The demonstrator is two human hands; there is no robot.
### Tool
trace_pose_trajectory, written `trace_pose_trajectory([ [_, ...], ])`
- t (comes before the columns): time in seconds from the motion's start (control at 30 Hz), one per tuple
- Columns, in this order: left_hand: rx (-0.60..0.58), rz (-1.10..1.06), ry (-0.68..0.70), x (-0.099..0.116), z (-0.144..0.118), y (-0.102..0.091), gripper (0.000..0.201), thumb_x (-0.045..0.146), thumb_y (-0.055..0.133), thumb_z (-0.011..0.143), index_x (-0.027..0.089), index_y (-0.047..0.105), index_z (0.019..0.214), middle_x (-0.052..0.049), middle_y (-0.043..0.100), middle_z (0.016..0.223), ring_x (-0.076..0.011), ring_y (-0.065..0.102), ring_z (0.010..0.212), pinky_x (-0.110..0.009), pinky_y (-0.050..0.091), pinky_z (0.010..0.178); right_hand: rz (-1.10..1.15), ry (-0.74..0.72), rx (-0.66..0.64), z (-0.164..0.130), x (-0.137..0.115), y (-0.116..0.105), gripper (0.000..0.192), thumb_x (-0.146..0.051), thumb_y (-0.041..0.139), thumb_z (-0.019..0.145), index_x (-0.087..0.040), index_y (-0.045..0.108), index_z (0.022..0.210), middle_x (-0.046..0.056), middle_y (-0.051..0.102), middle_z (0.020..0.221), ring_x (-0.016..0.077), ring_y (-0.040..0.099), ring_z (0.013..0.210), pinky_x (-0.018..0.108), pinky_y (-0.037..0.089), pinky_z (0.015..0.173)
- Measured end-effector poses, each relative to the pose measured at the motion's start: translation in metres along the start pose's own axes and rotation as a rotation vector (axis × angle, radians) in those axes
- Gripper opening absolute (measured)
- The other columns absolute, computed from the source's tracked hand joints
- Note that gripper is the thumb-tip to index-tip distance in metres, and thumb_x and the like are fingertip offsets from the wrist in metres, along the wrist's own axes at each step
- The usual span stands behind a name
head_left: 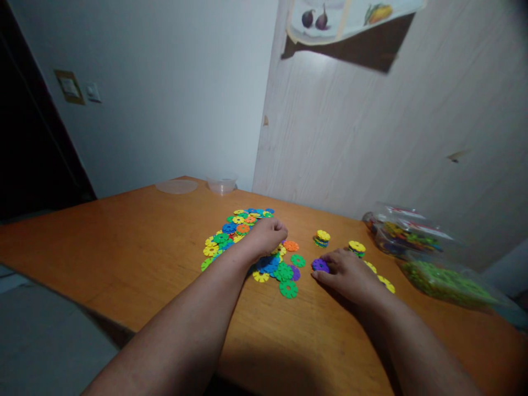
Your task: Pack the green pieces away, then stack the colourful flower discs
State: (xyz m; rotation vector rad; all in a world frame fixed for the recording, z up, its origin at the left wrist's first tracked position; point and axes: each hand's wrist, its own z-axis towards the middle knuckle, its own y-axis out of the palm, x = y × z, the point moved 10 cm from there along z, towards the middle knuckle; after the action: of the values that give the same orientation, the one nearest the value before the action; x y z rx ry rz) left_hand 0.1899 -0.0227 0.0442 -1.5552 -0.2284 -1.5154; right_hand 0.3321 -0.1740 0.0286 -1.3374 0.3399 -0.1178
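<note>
A loose pile of notched plastic discs point(220, 238) in yellow, green, blue and orange lies mid-table. Over the pile's right side is my left hand point(267, 237), its fingers curled together; whatever they may hold is hidden. My right hand point(348, 272) rests low on the table with thumb and fingers round a purple notched disc point(320, 265), and I cannot tell whether more discs lie beneath it. Between the hands lie a green disc point(297, 260) and an orange disc point(292, 246). Nearer me is another green disc point(288, 289).
A short stack topped with yellow point(323, 235) stands beyond my right hand, with another stack point(357, 247) to its right. Yellow discs point(386, 284) sit beside my right wrist. Clear bags of pieces point(449, 283) lie at right. A clear bowl point(222, 184) and flat lid point(177, 187) are at the back.
</note>
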Motion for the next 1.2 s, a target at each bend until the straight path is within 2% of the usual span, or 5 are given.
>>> trace_pose_trajectory([
  [0.17,0.029,0.002,0.004,0.001,0.0,-0.003,0.017,0.028,0.056,0.073,0.014,0.066,0.075,0.0,0.058,0.065,-0.0135,0.051,0.063,-0.024,0.037,0.057,0.107,-0.062,0.118,-0.006,-0.03,-0.013,0.04,-0.051,0.065,0.083,-0.021,0.071,0.109,0.011,0.067,0.103,0.0277,0.059,0.098,0.037,0.044,0.08],
  [0.33,0.016,0.045,0.012,0.003,0.0,-0.003,0.019,0.026,0.054,0.073,0.014,0.068,0.077,0.0,0.06,0.069,-0.0136,0.053,0.066,-0.024,0.039,0.06,0.133,-0.159,0.032,-0.01,-0.079,-0.001,0.027,-0.043,0.065,0.085,-0.023,0.07,0.102,0.006,0.064,0.092,0.023,0.057,0.09,0.033,0.041,0.075],
  [0.47,-0.058,0.153,0.049,0.006,-0.001,0.0,0.014,0.025,0.054,0.073,0.015,0.064,0.07,0.001,0.058,0.065,-0.0137,0.052,0.064,-0.024,0.035,0.056,0.088,-0.172,-0.02,-0.007,-0.093,0.008,0.022,-0.042,0.065,0.084,-0.023,0.07,0.095,0.006,0.063,0.091,0.0227,0.055,0.089,0.032,0.039,0.074],
  [0.97,-0.363,0.61,0.075,0.013,-0.025,0.003,0.007,0.021,0.056,0.069,0.018,0.062,0.07,-0.001,0.062,0.07,-0.0151,0.053,0.066,-0.025,0.034,0.057,0.114,-0.166,-0.014,-0.002,-0.094,0.006,0.014,-0.034,0.069,0.077,-0.021,0.068,0.084,0.004,0.063,0.086,0.0196,0.053,0.082,0.029,0.035,0.069],
  [1.2,-0.394,0.698,0.008,0.001,-0.025,-0.001,0.02,0.022,0.062,0.065,0.02,0.069,0.084,-0.003,0.069,0.079,-0.018,0.058,0.072,-0.027,0.039,0.06,0.116,-0.017,0.247,-0.007,-0.03,-0.034,0.022,-0.041,0.066,0.08,-0.021,0.071,0.089,0.007,0.064,0.086,0.0204,0.055,0.079,0.03,0.037,0.066],
])
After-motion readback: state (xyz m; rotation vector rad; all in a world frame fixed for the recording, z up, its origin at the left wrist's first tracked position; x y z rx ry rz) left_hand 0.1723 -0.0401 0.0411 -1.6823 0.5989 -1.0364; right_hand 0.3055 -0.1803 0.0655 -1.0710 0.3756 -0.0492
